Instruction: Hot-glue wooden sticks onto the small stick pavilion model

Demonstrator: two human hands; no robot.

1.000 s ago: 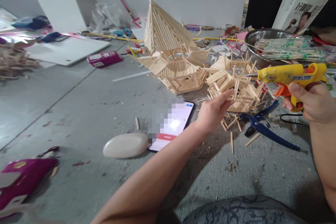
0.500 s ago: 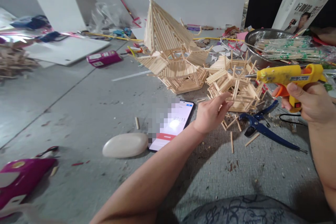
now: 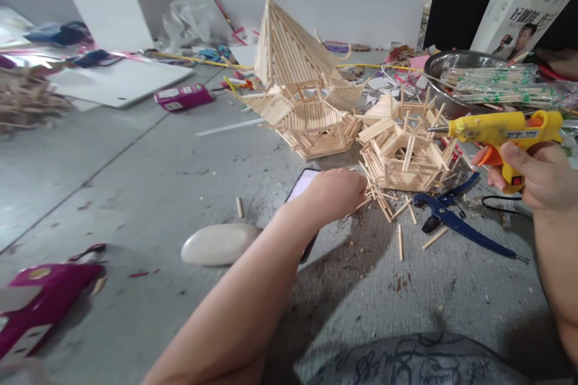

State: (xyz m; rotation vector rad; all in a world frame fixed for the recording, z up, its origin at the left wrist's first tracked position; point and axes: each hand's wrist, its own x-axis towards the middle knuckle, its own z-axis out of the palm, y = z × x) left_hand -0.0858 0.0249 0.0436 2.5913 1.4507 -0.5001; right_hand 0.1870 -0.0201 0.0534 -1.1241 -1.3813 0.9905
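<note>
My right hand grips a yellow glue gun, its metal nozzle pointing left above a low stick framework. The orange trigger lies under my fingers. My left hand is low over the floor, just left of that framework, knuckles up and fingers curled down beside loose wooden sticks. Its fingertips are mostly hidden, so I cannot make out what they pinch. Under my left wrist a phone is partly covered. Behind stands a taller wooden stick pagoda with a pointed roof.
Blue-handled cutters lie right of the loose sticks. A whitish oval object rests beside the phone. At the back right, a metal bowl holds bagged sticks. Purple power strips and a white board lie at left.
My left hand has moved from the front of the low framework down and left to the loose sticks, now covering much of the phone. My right hand keeps the glue gun raised.
</note>
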